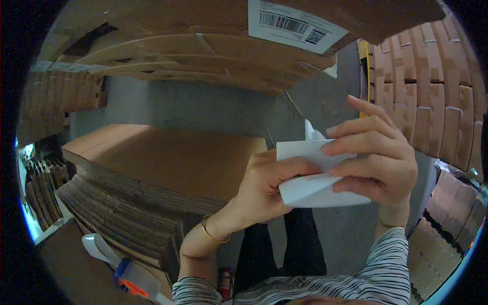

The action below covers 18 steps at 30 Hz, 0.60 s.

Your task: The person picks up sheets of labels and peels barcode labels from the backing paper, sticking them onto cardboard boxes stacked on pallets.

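Note:
In front of me, a stack of white paper sheets [320, 195] is held up in both hands, bent into an upper and a lower part. My left hand [269, 185] is closed on its left side, the thumb pressed into the gap between the two parts. My right hand [378, 157] is at the right side; its thumb and index finger pinch the lower part, and the other fingers fan out over the upper part. A small white corner [311, 131] sticks up behind the upper edge. Any print on the sheets cannot be made out.
A large carton with a white barcode label [295, 25] stands ahead. Flattened cardboard sheets [168, 160] are stacked at the left. A tape dispenser [134, 282] lies on cardboard at the lower left. Stacked cartons [427, 86] line the right. A red object [225, 282] is beside my legs.

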Motion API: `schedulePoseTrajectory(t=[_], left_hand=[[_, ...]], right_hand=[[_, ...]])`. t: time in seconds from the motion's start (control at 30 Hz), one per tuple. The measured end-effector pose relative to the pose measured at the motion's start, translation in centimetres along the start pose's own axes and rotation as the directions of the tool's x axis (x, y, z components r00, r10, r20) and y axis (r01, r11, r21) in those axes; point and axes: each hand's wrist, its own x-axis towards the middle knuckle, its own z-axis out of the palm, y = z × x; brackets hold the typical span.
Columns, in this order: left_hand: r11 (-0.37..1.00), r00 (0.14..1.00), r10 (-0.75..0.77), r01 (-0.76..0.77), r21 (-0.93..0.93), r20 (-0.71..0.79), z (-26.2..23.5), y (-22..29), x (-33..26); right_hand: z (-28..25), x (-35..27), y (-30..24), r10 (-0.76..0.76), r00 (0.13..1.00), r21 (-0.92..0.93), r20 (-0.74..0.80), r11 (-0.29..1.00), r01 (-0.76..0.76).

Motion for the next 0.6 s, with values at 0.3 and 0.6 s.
schedulePoseTrajectory(t=[0.3, 0.6], left_hand=[[0.916, 0.969, 0.239, -0.204, 0.346, -0.062, 2.8, -1.8, -1.8], [0.908, 0.978, 0.143, -0.068, 0.414, -0.154, 3.3, 0.7, -2.2]], right_hand=[[-2.5, -5.5, -1.9, 0.063, 0.982, 0.514, -0.177, 0.857, 0.038], [3.0, -8.9, -1.2, 0.607, 0.788, 0.528, -0.103, 0.705, -0.474]])
